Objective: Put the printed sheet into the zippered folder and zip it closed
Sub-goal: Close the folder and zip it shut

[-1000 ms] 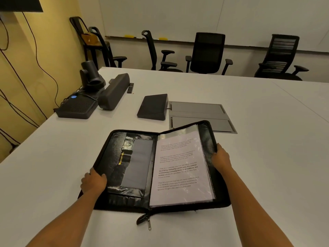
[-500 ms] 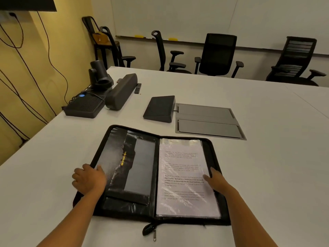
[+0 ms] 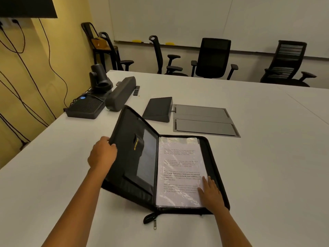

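Left hand [image 3: 102,154]: we gripped the raised left cover's outer edge of the zippered folder [image 3: 131,148].
Right hand [image 3: 210,192]: we laid it flat, fingers spread, gripping nothing, on the printed sheet [image 3: 179,168].
Sheet: it lay in the folder's right half, near the worktop's [image 3: 267,175] front edge.
Pinch risk: our cover could have closed on that hand.
Zip risk: the zipper pull [image 3: 154,223] could have snagged a plastic sleeve corner sticking out.

Printed sheet [image 3: 179,172] inside zippered folder [image 3: 131,139]
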Tool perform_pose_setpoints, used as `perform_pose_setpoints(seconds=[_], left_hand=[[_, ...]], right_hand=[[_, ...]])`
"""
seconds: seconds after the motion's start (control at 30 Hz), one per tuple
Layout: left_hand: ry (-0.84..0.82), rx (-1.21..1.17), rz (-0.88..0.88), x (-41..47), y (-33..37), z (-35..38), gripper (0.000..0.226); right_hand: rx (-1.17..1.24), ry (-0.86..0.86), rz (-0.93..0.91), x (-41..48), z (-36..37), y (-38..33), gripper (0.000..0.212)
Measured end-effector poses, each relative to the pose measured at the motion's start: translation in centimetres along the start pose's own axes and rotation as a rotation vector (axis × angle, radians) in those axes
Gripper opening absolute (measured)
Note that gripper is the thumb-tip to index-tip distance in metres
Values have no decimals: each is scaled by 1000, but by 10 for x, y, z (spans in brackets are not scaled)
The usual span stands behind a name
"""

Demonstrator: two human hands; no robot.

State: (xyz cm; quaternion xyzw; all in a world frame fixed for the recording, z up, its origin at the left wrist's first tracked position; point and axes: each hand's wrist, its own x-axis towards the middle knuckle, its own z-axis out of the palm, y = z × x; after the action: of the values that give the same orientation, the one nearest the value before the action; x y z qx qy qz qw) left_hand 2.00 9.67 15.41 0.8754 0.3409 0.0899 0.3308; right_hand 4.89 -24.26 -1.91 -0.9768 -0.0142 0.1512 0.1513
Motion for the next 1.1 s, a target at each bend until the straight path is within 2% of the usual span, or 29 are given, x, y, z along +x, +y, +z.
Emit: perform_pose_setpoints(seconds=[0.2,0.33,0.43,0.6,0.7,0.9,1.03,1.1], left_hand=[[-215,-334,248,-42,44,3,41],[-319,-474,315,-76,66,25,46],[-408,-544,339,-99,75,45,51],[-485,-591,421,-135,76,79,54],[-440,-527,465,-147,76,98,56],[-401,-314,600,-167,74,137,63],[-350,26,796,-176,49,169,63],[-354,145,798,-174,27,181,65]], right_hand=[[45,-29,11,-24,-2,8,57],[132,-54,37,-33,-1,13,62],[295,-46,51,-36,-5,10,57],[719,85,62,-42,-26,0,41],[960,86,25,-46,-50,-9,35],[1275,-9,-134,-45,-92,-16,47],[1420,3,-42,-42,-100,-7,47],[1395,5,-23,-41,-95,6,39]])
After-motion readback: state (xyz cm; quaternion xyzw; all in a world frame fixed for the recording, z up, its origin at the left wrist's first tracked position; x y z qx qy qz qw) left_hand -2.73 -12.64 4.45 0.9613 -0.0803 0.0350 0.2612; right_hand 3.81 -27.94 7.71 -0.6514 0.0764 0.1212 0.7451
